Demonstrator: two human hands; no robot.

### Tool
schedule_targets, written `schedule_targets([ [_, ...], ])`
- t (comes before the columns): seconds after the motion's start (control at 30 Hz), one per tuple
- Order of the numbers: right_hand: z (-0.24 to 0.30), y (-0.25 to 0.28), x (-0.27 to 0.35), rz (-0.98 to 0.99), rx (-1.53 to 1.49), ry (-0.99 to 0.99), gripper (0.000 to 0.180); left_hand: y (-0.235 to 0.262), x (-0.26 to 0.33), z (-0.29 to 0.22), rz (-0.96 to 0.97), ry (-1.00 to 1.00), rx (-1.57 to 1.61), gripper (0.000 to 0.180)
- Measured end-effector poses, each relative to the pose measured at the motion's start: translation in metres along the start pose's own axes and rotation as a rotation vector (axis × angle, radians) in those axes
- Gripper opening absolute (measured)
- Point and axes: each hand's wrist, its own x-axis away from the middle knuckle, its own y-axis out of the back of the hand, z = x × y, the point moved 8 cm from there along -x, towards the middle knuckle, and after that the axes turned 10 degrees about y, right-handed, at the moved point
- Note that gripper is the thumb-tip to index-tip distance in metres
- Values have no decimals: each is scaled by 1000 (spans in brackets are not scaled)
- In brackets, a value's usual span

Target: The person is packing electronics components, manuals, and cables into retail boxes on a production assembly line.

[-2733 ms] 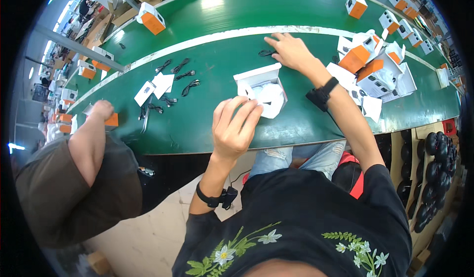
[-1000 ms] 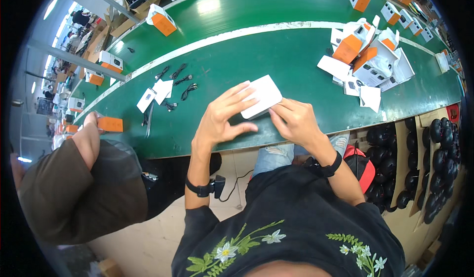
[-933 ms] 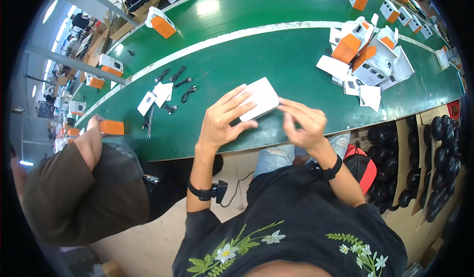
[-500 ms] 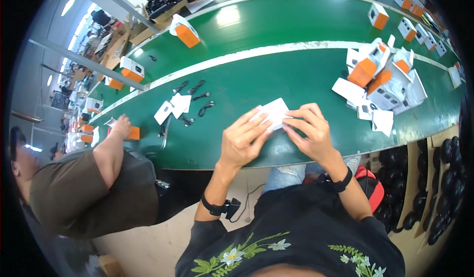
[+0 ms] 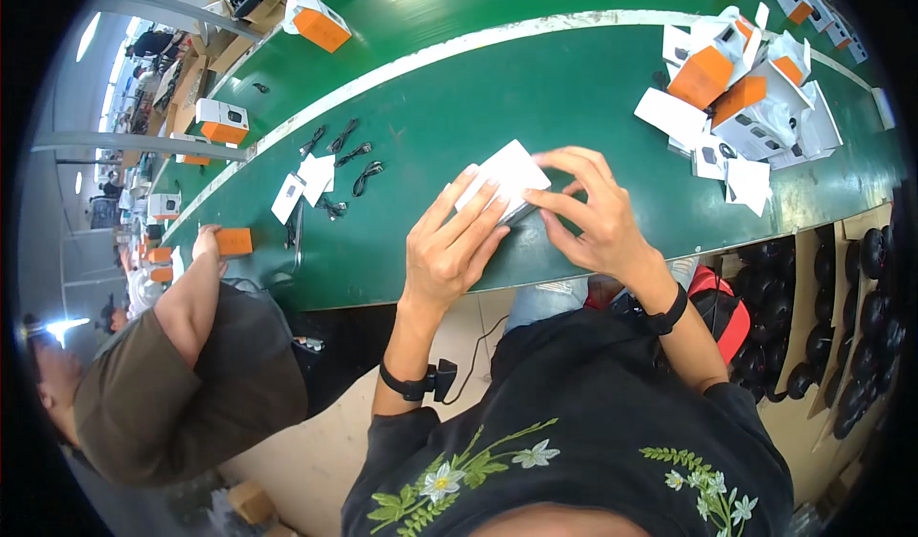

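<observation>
The small box [image 5: 504,177] was white. The table [image 5: 535,87] was dark green with a pale stripe [image 5: 459,49] running along it. The boxes in the pile [image 5: 741,87] were orange and white. The little cables [image 5: 349,159] were black, and the paper cards [image 5: 304,181] beside them were white. The person's shirt [image 5: 593,422] was black with green leaves and white flowers. Both wrist bands [image 5: 421,381] were black. The co-worker's sleeve [image 5: 191,384] was brown.
</observation>
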Motion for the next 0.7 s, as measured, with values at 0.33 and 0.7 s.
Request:
schedule_targets([
  [0.33,-6,-6,7,187,83,-82,67,-18,-21,30,-86,146,313,41],
  [0.7,-32,47,86,-33,342,-478,79,-211,-426,88,-443,138,159,44],
])
